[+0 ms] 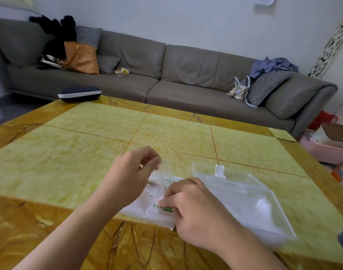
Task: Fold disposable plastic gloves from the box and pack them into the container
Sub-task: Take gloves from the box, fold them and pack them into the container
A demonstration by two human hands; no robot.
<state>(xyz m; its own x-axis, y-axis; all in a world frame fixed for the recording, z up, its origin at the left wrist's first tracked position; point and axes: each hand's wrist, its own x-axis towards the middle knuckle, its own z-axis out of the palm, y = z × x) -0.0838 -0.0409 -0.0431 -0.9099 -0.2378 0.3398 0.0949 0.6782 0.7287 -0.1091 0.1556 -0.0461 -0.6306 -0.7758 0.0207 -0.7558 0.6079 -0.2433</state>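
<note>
A flat white glove package with green print [147,210] lies on the yellow table near its front edge. My right hand [192,209] rests on the package, fingers curled and pressing it down near the green label. My left hand [131,172] is raised just above the package's far end, pinching a thin clear plastic glove [157,178] that trails down to the package. To the right lies a clear flat container [250,201] with a small clear tab at its far edge.
The yellow marble table [88,152] stretches ahead. A dark case with a white band [79,93] sits at its far left corner. Behind stands a grey sofa [166,75] with cushions and bags. Pink bins [326,151] stand beyond the right edge.
</note>
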